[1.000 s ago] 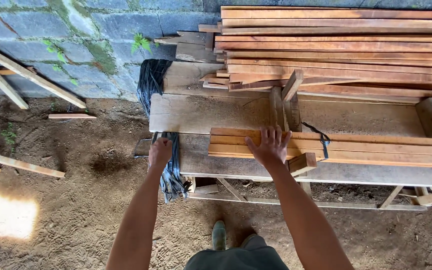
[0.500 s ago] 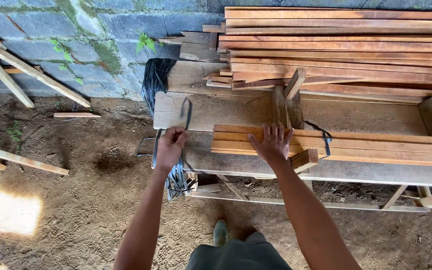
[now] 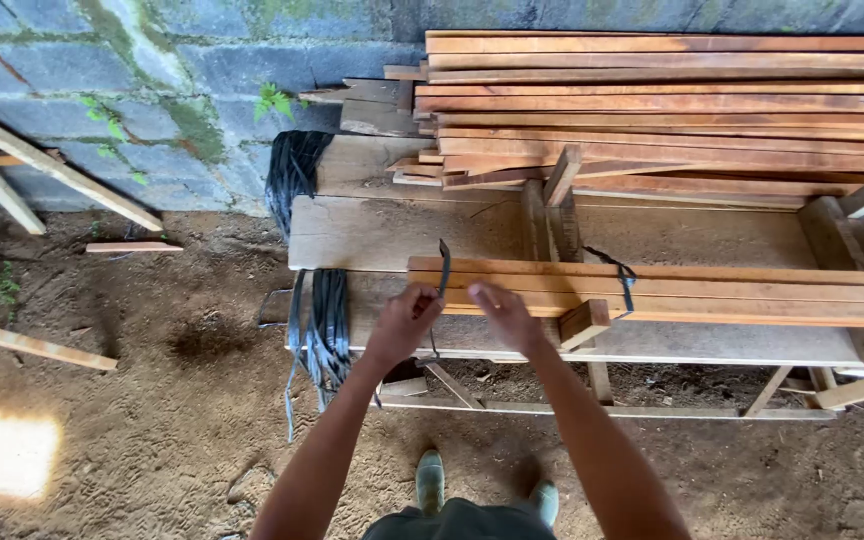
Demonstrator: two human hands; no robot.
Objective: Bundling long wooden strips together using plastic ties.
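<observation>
We see our left hand (image 3: 404, 322) pinched on a black strap (image 3: 442, 272) at the near end of the slat bundle (image 3: 672, 293); our right hand (image 3: 505, 312), fingers loosely curled, rests against that bundle just beside it.

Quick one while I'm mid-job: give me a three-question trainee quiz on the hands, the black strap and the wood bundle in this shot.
1. True or false: the left hand pinches a black strap that stands up at the end of the near bundle of wooden slats.
2. Where does the right hand sit? A) on the dirt floor B) at the bundle's end, beside the left hand C) on the block wall
3. Fill in: a bunch of spare black straps hangs over the ____ end of the workbench, as the picture shows it.

Key: 1 true; 2 B; 3 left
</observation>
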